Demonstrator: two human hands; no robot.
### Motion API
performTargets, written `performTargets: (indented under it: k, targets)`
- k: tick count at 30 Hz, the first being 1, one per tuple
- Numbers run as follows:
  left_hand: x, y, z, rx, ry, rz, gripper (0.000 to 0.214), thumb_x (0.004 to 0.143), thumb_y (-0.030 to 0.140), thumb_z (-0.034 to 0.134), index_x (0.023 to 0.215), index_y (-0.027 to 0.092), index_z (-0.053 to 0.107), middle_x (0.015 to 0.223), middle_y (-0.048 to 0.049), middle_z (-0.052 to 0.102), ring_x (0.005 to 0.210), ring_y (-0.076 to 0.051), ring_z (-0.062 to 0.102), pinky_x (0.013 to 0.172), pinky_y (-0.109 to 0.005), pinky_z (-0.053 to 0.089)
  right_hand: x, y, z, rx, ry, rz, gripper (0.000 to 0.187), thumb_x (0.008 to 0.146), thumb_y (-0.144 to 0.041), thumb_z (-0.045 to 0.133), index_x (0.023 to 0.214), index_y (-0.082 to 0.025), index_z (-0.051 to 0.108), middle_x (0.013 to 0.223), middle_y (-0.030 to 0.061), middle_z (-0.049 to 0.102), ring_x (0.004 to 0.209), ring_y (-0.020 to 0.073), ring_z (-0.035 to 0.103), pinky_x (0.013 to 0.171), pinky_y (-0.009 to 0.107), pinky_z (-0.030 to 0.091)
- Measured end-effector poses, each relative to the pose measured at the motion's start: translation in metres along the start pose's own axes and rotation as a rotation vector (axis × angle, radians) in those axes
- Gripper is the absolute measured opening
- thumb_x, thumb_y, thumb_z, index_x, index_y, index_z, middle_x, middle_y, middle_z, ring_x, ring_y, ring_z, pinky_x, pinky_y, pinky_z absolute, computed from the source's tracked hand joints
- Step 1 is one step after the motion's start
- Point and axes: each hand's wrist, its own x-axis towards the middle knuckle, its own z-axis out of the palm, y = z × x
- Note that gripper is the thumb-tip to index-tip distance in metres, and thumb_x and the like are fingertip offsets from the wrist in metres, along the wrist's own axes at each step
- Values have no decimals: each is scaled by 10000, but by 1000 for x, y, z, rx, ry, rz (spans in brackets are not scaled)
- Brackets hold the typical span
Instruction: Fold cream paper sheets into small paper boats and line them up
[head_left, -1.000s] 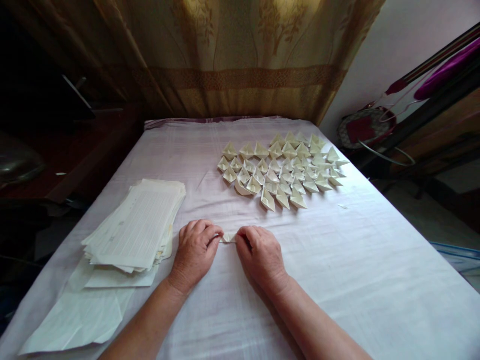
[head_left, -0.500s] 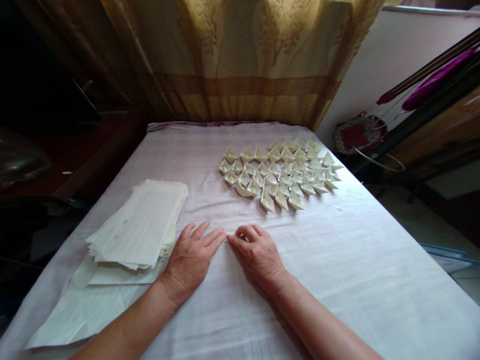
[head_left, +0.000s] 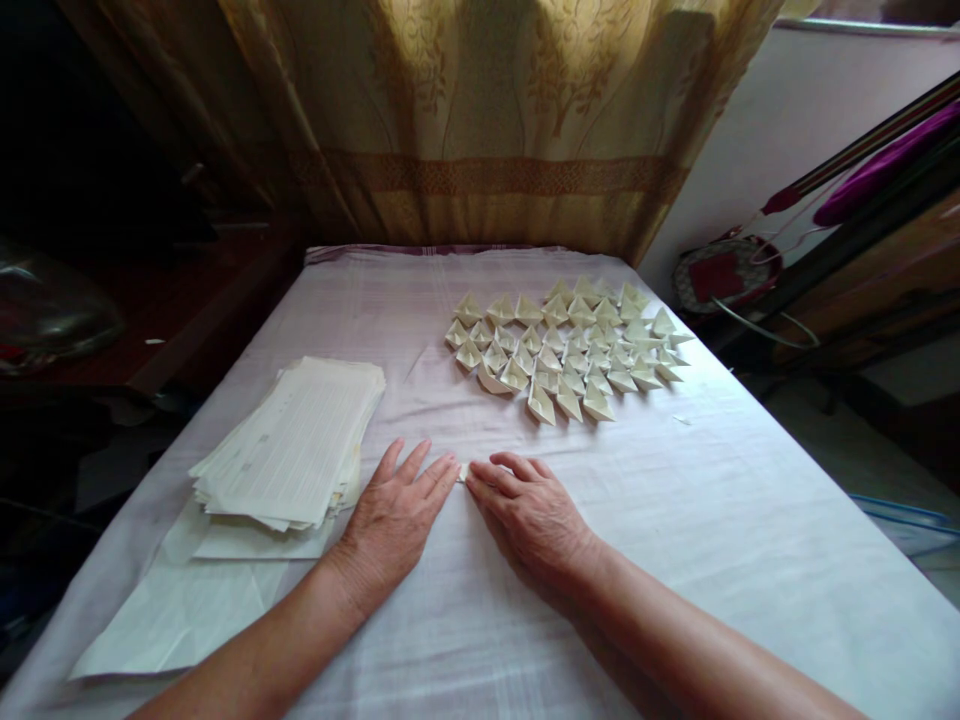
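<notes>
A small folded piece of white paper (head_left: 463,473) lies on the cloth between my two hands, mostly covered by the fingertips. My left hand (head_left: 394,515) rests flat with its fingers spread, its foremost fingertips at the paper's left end. From the other side, my right hand (head_left: 532,505) has its fingers bent and close together on the paper's right end; its thumb is hidden. Beyond the hands stand several folded paper boats (head_left: 570,345), grouped in close rows.
A stack of lined paper sheets (head_left: 300,440) lies left of my left hand, with loose sheets (head_left: 187,610) beneath it. A whitish cloth (head_left: 675,560) covers the table. A patterned curtain (head_left: 480,120) hangs behind. A tiny paper scrap (head_left: 681,420) lies at right.
My right hand's fingers have straightened a little, and more of the folded paper shows between the hands. The whole view has shifted slightly; the boats and stack stay in place.
</notes>
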Motion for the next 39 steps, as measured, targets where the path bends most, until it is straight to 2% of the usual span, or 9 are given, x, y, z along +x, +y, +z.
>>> performTargets:
  k: [3,9,15,24,31,36,39]
  targets:
    - [-1,1,0,20,-13,16,477,930,115,471,1367,286,555,1356,-27,633,1280,-284,535,1104,-534,317,0,-6,-2,6,-44,69,398,964,-200,476,1344,-227,591,1396,40,590,1269,271,489,972,401,386]
    - [1,5,1,88,-45,44,448,936,128,441,1356,215,567,1376,-60,617,1300,-279,524,1120,-529,312,-5,-17,4,31,-92,229,507,968,-167,411,1465,-255,460,1503,19,471,1413,276,356,1074,440,315]
    - [-1,7,5,157,-58,57,444,953,139,382,1357,159,564,1398,-94,596,1351,-254,480,1156,-510,278,-8,-31,5,85,-68,294,580,961,-439,487,1488,-207,422,1550,42,392,1459,310,271,1153,503,226]
    - [-16,0,5,186,-82,-18,503,904,81,379,1343,215,586,1395,-54,604,1343,-236,492,1136,-489,325,-18,-34,11,56,-7,403,518,984,-420,444,1458,-212,465,1539,54,407,1467,301,267,1148,513,239]
    - [-25,-3,3,199,-79,-66,513,887,57,392,1308,236,624,1369,-36,626,1310,-256,524,1110,-484,347,-22,-36,13,34,36,427,512,983,-411,457,1444,-192,483,1526,77,430,1455,299,301,1144,491,268]
    - [-15,-4,-13,152,-103,-57,495,872,30,406,1261,208,655,1304,-74,668,1245,-286,574,1096,-521,354,-24,-34,11,36,68,433,492,972,-389,484,1424,-197,513,1508,90,459,1427,301,350,1122,475,309]
    - [-3,1,-23,108,-58,-112,463,857,15,424,1197,189,686,1228,-97,705,1209,-307,593,1079,-543,363,-24,-33,10,42,83,439,481,965,-383,497,1410,-204,529,1503,92,468,1422,303,354,1120,475,309]
